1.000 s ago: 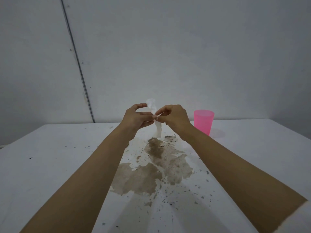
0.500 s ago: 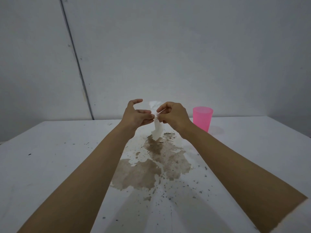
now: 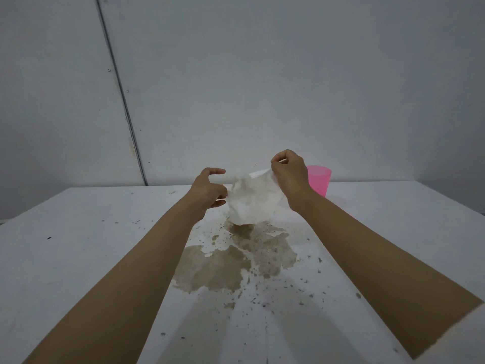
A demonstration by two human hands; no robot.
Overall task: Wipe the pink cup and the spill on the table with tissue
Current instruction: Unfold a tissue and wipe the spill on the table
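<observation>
**Tissue** (image 3: 253, 203): white, crumpled, partly spread. It hangs in the air between the two hands, above the far end of the spill. Its lowest fold is just over the stain; contact cannot be told. Likely held up so it can be opened into a wider wiping face before it goes down.

**Left hand** (image 3: 208, 191): at the tissue's left edge. The lower fingers (image 3: 220, 203) and thumb are curled in and appear to pinch that edge. The forefinger is lifted clear and touches nothing.

**Right hand** (image 3: 290, 177): higher, at the tissue's upper right corner. Its fingers are curled tight and nip the corner between thumb and fingertip, drawing the sheet taut towards the right.

**Pink cup** (image 3: 319, 179): upright at the far right of the table, just behind the right wrist and partly hidden by it. No hand touches it, and it looks not yet wiped.

**Spill** (image 3: 236, 258): brown, irregular, at mid-table between the forearms, with dark specks scattered nearer. It appears unwiped.

**Table** (image 3: 78, 245): white, set against a grey wall (image 3: 262, 74).
</observation>
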